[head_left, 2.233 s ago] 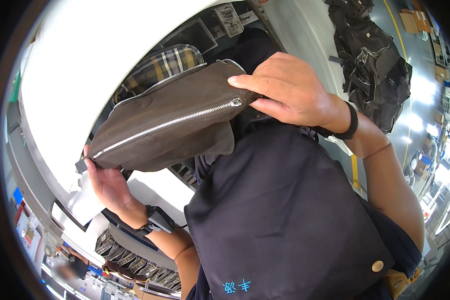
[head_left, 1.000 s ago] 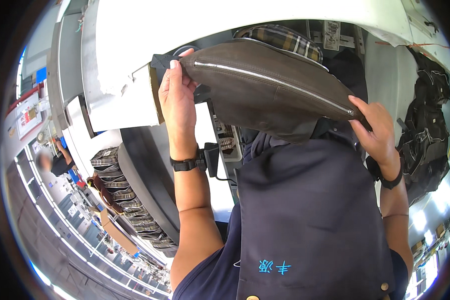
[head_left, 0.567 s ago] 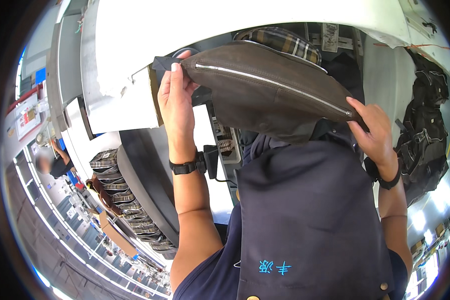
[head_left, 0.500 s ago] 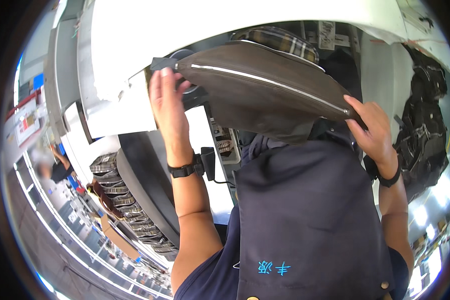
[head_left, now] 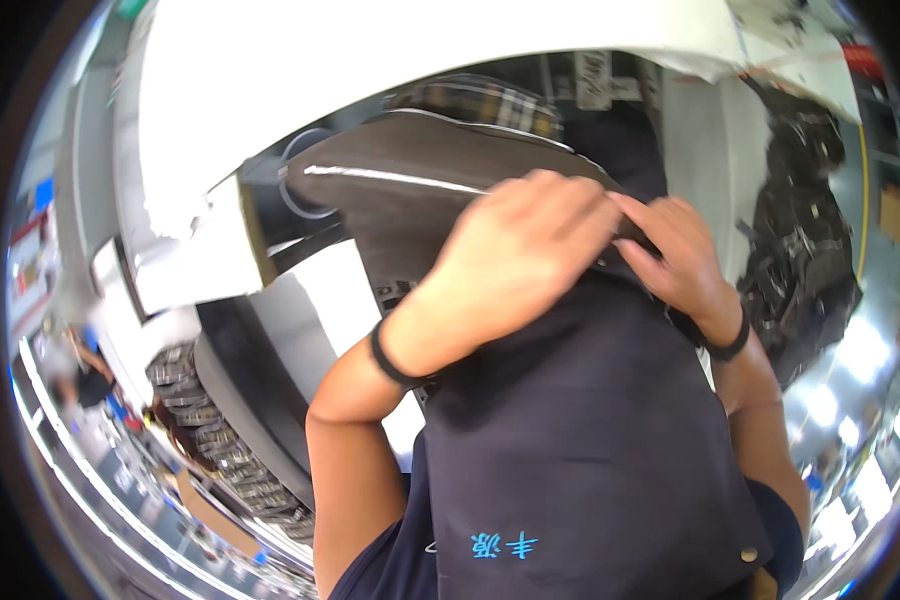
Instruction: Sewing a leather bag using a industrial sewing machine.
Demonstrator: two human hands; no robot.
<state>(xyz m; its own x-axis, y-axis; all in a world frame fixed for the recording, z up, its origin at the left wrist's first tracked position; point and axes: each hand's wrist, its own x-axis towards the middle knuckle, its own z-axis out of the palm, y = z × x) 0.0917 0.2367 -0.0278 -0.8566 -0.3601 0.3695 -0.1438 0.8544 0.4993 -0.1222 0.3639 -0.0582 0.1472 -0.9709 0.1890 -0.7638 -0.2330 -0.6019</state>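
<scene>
A dark brown bag panel (head_left: 400,150) with a long silver zipper (head_left: 390,179) stretches out in front of me. My right hand (head_left: 682,258) pinches its right end between thumb and fingers. Across the panel reaches my left hand (head_left: 518,255), its fingers curled together close to the right thumb, near the zipper's right end. It is slightly blurred and its fingertips are hidden, so what they hold cannot be made out. The panel's left end (head_left: 305,172) hangs unheld. Plaid fabric (head_left: 520,108) shows behind its upper edge.
A white worktop (head_left: 210,90) curves across the far side. To my left, a row of folded plaid pieces (head_left: 220,430) lies beside a dark padded edge. Black bag pieces (head_left: 805,240) are heaped on the right. A person (head_left: 90,365) is far off at left.
My left hand has let go of the panel's left end and crossed right to beside my right hand. The right hand keeps its pinch on the panel. The view has shifted a little.
</scene>
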